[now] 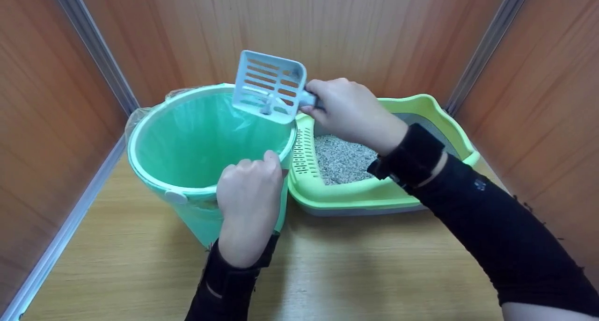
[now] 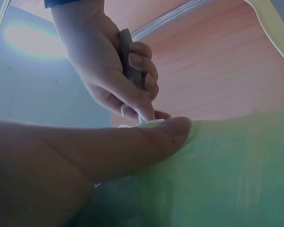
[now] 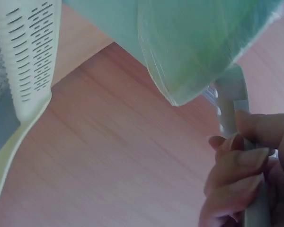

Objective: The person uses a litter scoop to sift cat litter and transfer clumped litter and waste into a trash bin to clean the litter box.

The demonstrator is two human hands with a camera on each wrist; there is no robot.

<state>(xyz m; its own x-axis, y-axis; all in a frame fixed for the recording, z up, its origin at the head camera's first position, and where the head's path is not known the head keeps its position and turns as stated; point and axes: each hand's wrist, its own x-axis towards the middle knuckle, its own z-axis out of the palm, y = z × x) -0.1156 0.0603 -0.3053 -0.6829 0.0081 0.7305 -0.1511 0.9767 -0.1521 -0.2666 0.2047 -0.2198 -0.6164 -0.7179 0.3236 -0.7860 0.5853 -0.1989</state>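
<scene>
My right hand (image 1: 351,108) grips the grey handle of a light-blue slotted litter scoop (image 1: 276,81), whose head is tilted up over the far right part of the bin's rim. Several slots run across the scoop's head, and a small dark bit shows near its lower edge. On the near right rim of the green waste bin (image 1: 199,215), my left hand (image 1: 250,194) holds on, its thumb (image 2: 146,142) along the rim in the left wrist view. A thin green liner (image 1: 201,138) covers the bin's inside. In the right wrist view, curled fingers (image 3: 236,189) wrap the scoop handle.
A lime-green litter box (image 1: 337,194) stands right of the bin, with grey litter (image 1: 344,159) inside and a perforated ledge (image 1: 305,152) on its left. Wooden panels (image 1: 351,31) with metal strips enclose the back and sides. Wooden floor (image 1: 337,265) lies in front.
</scene>
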